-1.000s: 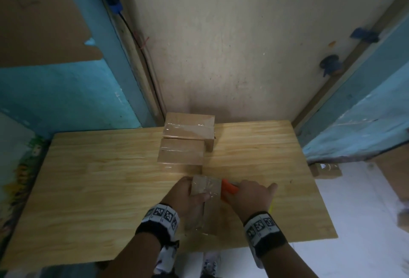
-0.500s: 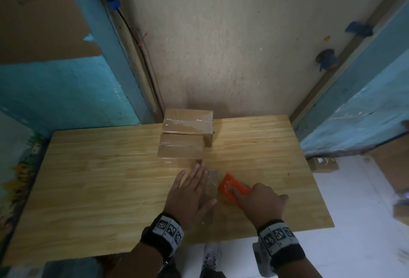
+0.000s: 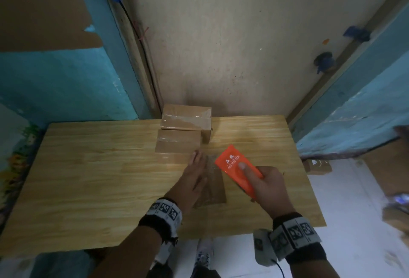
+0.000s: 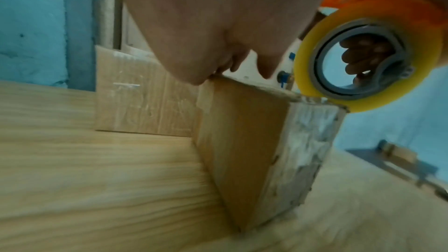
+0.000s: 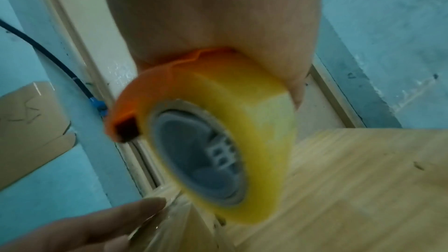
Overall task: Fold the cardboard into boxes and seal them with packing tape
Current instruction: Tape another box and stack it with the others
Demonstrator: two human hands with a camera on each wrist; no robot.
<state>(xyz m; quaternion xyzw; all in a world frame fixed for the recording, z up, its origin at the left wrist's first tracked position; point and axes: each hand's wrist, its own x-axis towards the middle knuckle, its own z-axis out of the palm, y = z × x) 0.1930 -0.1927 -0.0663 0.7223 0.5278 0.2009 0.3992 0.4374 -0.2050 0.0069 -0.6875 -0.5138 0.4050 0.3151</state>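
The camera on my head looks steeply down at the pale wooden table from above. The one on my left wrist sits low beside the small brown cardboard box, looking along the tabletop. My right wrist's camera is very close behind the yellow tape roll in its orange dispenser. All three share that roll.

Taped cardboard box on table; orange tape dispenser above
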